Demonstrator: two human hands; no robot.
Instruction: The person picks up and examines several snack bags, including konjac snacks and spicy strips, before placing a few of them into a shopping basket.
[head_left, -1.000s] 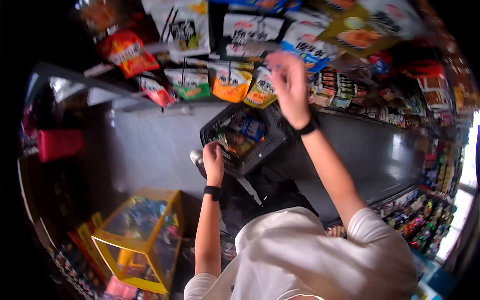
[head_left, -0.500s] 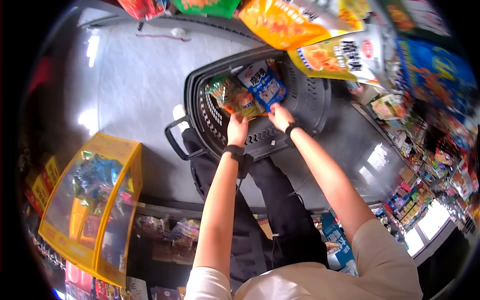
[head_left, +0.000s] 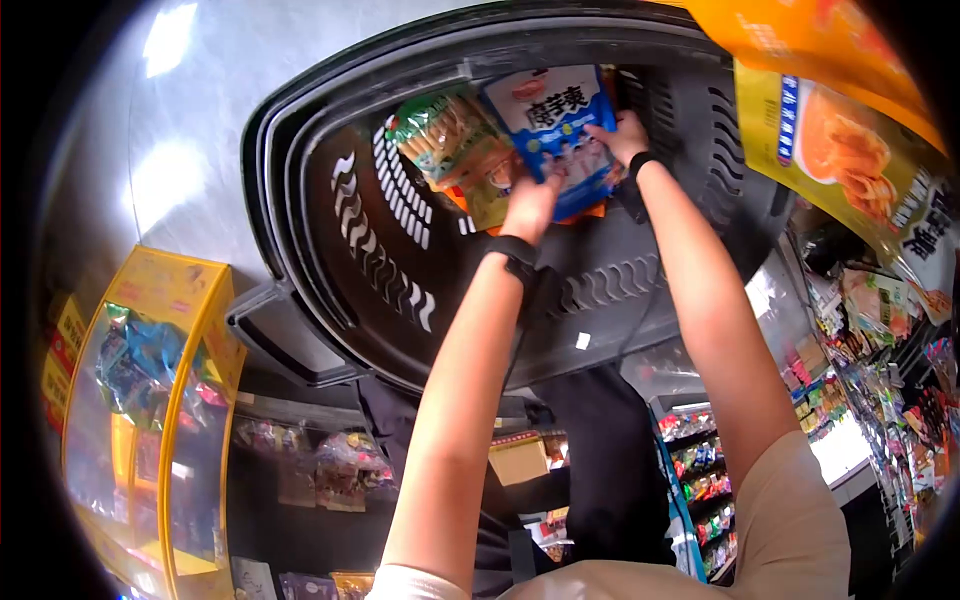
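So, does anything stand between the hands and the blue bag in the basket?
Nothing visible does: inside the open basket, the left hand is at the lower left of the blue bag, and the right hand at its right edge.

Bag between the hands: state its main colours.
Blue and white; the bag shows best in the head view.

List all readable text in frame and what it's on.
"魔芋爽": large black characters on the blue-and-white pouch at the hands.
Too small or blurred: that pouch's red logo and finer print; the green-topped bag; yellow-and-red boxes, far left.
Too warped to read surely: yellow pouch.
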